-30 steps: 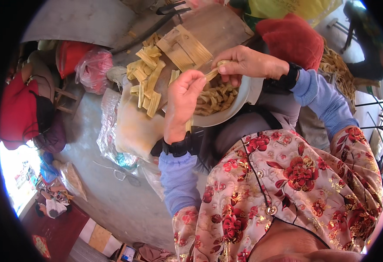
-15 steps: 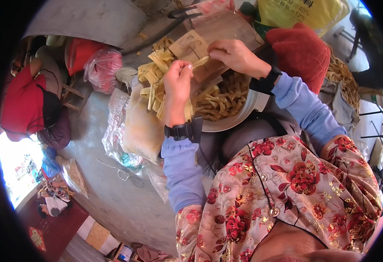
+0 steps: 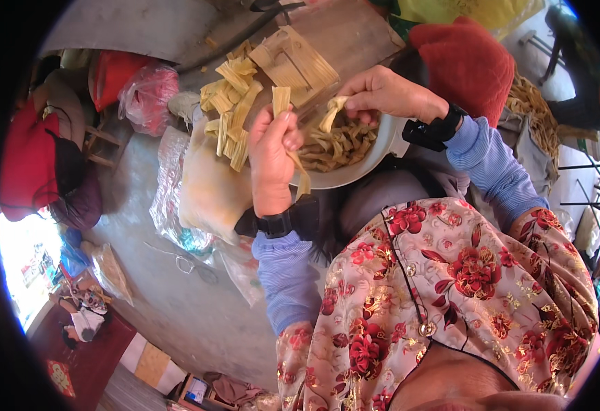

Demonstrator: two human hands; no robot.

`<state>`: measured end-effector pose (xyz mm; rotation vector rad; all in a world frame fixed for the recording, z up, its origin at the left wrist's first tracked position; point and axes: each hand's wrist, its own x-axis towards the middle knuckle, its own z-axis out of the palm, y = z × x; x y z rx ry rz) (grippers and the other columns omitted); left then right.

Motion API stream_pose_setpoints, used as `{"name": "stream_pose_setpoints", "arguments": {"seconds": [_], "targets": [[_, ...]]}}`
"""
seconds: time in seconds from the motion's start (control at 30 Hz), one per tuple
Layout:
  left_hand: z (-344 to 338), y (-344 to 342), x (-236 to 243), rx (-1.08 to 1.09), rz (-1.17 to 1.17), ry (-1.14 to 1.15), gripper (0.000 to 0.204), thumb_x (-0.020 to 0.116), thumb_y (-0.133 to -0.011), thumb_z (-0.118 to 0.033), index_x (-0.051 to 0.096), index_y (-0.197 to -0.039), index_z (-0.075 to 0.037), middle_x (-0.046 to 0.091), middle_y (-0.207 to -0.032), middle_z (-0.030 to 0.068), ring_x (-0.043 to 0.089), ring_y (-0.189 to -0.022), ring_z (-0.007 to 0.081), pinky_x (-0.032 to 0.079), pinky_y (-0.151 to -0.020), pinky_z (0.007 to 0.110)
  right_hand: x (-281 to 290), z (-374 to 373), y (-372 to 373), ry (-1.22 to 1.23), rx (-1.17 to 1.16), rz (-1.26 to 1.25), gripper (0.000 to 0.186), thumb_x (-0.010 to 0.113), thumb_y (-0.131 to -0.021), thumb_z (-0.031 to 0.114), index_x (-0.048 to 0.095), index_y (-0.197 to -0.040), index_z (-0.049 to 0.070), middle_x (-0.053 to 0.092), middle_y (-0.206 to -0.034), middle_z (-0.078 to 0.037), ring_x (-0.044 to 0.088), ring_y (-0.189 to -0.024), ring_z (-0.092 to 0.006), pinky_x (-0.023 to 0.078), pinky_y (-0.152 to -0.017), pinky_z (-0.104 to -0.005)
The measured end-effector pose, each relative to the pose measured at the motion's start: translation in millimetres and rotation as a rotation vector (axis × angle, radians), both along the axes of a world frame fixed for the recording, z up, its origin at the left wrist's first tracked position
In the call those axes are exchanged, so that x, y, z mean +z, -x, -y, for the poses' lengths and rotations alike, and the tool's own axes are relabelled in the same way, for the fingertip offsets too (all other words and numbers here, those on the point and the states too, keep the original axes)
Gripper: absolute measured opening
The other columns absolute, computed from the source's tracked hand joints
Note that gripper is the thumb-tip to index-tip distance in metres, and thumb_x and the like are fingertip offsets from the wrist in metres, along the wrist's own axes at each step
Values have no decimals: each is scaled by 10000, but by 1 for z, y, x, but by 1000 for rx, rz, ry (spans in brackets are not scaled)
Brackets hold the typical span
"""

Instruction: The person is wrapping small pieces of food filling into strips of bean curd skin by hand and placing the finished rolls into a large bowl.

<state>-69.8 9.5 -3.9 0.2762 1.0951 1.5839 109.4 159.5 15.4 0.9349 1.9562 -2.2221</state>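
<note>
Plainly, the left fingers (image 3: 283, 122) pinch a flat, ribbed strip (image 3: 281, 98) while right fingers (image 3: 359, 103) grip a crumpled piece (image 3: 331, 115).

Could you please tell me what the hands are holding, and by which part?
Left hand: a pale strip, gripped below its upper end. Right hand: a bent strip, by one end.

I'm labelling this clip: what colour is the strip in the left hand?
The strip is pale yellow, clearest in the head view.
</note>
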Motion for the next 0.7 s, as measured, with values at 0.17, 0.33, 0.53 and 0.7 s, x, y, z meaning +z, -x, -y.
{"name": "stream_pose_setpoints", "arguments": {"seconds": [0.17,0.33,0.53,0.7], "targets": [[-9,-29,28,-211,-240,82,129,588,-876,-125,554,-968,-42,540,-764,-2,425,-575,49,343,-519,191,19,10,-2,-289,102,-38,190,646,-855,164,670,-917,-14,625,-725,-1,534,-632,-72,459,-581,-230],[0,-35,39,-136,28,-77,159,605,-876,-98,528,-1002,-39,541,-776,46,502,-644,108,401,-539,223,27,14,-6,-306,-84,-291,215,651,-866,190,655,-893,-23,596,-707,13,509,-651,-34,419,-560,-209],[40,-55,141,-498,154,-1003,213,579,-892,-229,567,-915,-18,627,-740,166,533,-552,198,380,-430,304,14,26,-20,-177,-163,-91,197,584,-916,188,660,-921,6,583,-706,18,507,-635,-37,423,-555,-202],[41,-100,176,-119,319,-1117,155,539,-918,-141,554,-849,-3,608,-761,194,506,-485,201,381,-386,292,3,38,-23,-262,-103,-129,170,579,-912,135,638,-920,-25,598,-730,-2,525,-666,-54,448,-589,-217]]}}
